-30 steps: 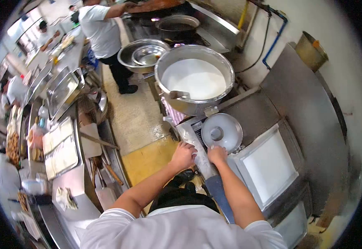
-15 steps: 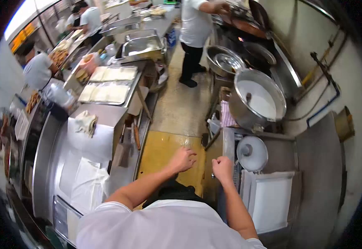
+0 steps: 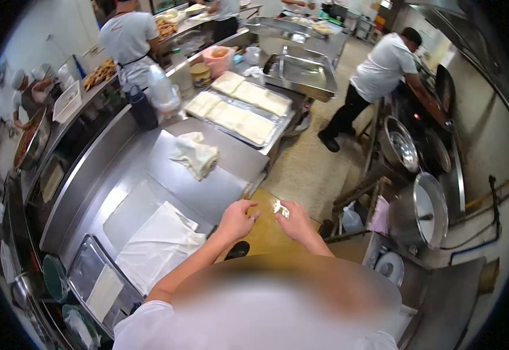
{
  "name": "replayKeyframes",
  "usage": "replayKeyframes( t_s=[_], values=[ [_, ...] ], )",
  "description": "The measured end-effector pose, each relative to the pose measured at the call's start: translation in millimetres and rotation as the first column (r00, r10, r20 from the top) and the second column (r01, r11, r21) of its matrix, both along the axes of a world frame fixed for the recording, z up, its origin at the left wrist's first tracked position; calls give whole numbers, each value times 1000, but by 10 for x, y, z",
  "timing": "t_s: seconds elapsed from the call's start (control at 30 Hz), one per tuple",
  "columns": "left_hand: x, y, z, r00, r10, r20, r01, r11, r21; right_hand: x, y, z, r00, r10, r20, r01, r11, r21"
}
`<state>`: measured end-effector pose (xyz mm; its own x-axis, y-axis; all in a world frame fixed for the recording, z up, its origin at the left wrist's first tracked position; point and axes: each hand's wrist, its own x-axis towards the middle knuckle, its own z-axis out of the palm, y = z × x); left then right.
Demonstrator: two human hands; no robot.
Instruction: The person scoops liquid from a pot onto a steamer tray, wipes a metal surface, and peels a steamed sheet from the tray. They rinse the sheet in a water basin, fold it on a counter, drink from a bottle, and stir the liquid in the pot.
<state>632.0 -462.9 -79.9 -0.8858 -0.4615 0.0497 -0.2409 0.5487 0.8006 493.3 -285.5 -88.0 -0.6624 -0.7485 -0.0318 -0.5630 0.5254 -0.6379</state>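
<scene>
The right hand, fingers bent, has a small white clump against its fingertips; whether pinched, I cannot tell. The left hand, loosely curled, is apart from it, near a white cloth.

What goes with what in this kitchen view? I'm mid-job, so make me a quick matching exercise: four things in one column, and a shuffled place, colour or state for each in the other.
Things:
1. Tall bottle
2. Large pot
3. Small cloth
4. Round tub

Place, colour or state:
A. Bunched up on the steel counter
B. Pink
C. Holding something white
D. Dark blue

Right pairs: 1-D, 2-C, 3-A, 4-B
</scene>
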Motion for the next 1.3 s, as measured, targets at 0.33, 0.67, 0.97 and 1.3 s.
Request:
replayKeyframes(
  t_s=[0.33, 0.67, 0.97, 1.3],
  values=[
    [419, -1821, -295, 911, 400, -95, -388, 913, 130, -83, -2935, 189, 951, 244, -189, -257, 965, -46],
    [505, -2166, -357, 840, 540, -57, -494, 804, 331, -207, -3816, -340, 932, 287, -222, -279, 958, 65],
    [337, -1741, -255, 897, 343, -279, -222, 896, 385, -150, -2640, -97, 930, 326, -169, -335, 942, -27],
    [118, -22, 168, 852, -265, -453, 393, 893, 218, 263, 37, 373, 946, -118, -302, 58, 978, -202]
  ],
)
